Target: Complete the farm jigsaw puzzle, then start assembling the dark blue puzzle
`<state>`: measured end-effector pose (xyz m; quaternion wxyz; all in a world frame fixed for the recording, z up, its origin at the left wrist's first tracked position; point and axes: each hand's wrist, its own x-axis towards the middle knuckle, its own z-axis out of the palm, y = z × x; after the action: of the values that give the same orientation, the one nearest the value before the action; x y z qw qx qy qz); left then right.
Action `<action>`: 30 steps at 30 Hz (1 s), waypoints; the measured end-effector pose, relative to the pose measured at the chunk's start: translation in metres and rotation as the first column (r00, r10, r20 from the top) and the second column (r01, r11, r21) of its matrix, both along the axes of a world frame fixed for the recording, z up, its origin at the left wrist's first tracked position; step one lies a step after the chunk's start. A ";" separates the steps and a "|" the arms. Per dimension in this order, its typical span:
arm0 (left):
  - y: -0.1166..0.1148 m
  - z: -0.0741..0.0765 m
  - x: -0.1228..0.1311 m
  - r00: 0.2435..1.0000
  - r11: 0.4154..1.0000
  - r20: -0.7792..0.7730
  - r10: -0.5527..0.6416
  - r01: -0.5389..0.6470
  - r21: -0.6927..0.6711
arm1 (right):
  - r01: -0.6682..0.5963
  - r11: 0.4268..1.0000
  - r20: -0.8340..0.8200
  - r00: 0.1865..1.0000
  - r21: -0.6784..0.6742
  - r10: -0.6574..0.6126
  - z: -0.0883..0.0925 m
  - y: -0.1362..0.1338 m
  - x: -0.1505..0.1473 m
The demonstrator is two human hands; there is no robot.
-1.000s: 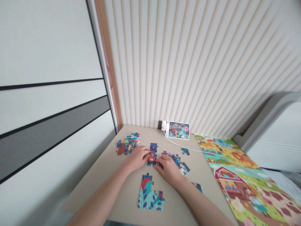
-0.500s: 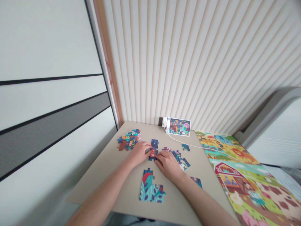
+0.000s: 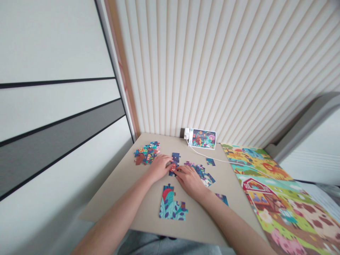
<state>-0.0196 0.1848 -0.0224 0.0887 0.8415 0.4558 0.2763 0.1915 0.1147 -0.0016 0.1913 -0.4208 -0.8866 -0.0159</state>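
Near the middle of the table, a short column of dark blue jigsaw pieces (image 3: pixel 175 156) lies flat, with a red figure printed on its lower puzzle piece (image 3: pixel 173 168). My left hand (image 3: pixel 160 167) has its fingers bent against the left edge of that lower piece. From the right, my right hand (image 3: pixel 190 179) grips the same piece between thumb and fingers, partly covering it. Closer to me is a joined puzzle section (image 3: pixel 172 207) in teal with a red shape. A heap of loose pieces (image 3: pixel 148 153) lies beyond my left hand, another pile (image 3: pixel 202 172) beside my right.
A picture card (image 3: pixel 204 139) leans at the back by a white charger (image 3: pixel 187 133), whose cable (image 3: pixel 209 158) runs right across the table. Single pieces lie at the right (image 3: pixel 210 162) and by my right forearm (image 3: pixel 222 199). Colourful farm and animal picture boards (image 3: pixel 287 209) cover the right side.
The view has tilted slightly, so the table appears a little higher. Both hands stay at the same lower piece, their fingers shifting only slightly around it.
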 end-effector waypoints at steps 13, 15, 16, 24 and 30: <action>-0.002 -0.003 0.003 0.999 1.000 -0.027 0.020 -0.020 0.013 | -0.057 0.991 0.131 0.991 0.122 0.041 -0.007 0.003 -0.001; -0.003 -0.002 0.003 0.999 1.000 -0.030 0.026 -0.026 0.017 | -0.057 0.992 0.116 0.992 0.114 0.044 -0.009 0.003 -0.002; -0.003 -0.002 0.004 0.999 0.999 -0.032 0.027 -0.026 0.018 | -0.056 0.993 0.102 0.994 0.104 0.045 -0.009 0.003 -0.002; -0.008 0.001 0.005 0.999 0.999 -0.041 0.025 -0.023 0.037 | -0.033 0.999 -0.126 0.991 0.037 0.037 0.019 0.002 0.024; -0.008 0.002 0.005 0.998 0.999 -0.051 0.037 -0.035 0.042 | 0.295 0.955 -0.348 0.895 -0.010 -0.280 0.035 0.021 0.104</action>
<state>-0.0146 0.1769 -0.0201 0.0547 0.8416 0.4673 0.2652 0.2957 0.1359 0.0333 0.3485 -0.5392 -0.7666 0.0109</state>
